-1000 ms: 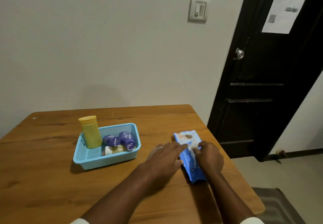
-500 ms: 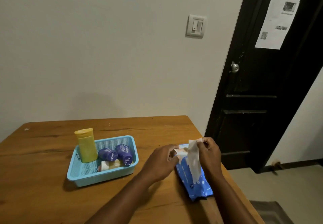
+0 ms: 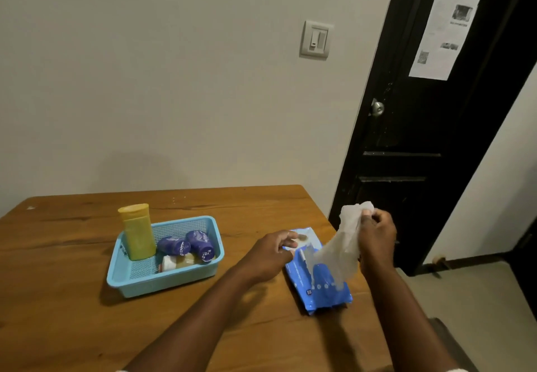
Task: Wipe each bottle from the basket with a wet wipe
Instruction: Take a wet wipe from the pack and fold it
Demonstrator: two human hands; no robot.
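Note:
A light blue basket (image 3: 122,280) sits on the wooden table (image 3: 58,328). In it stand a tall yellow bottle (image 3: 136,232), two purple bottles (image 3: 173,245) (image 3: 200,245) lying down and a small pale bottle (image 3: 177,262) on its side. A blue wet wipe pack (image 3: 322,284) lies to the right of the basket. My right hand (image 3: 377,235) pinches a white wet wipe (image 3: 340,251) lifted above the pack. My left hand (image 3: 268,251) rests on the pack's left edge with fingers loosely bent.
The table's right edge runs just beside the pack, with floor below. A black door (image 3: 421,139) stands at the right, a light switch (image 3: 316,39) is on the wall behind.
My right hand has pulled the wipe up and out of the pack, rising to the right. My left hand stayed on the pack. The camera tilted upward.

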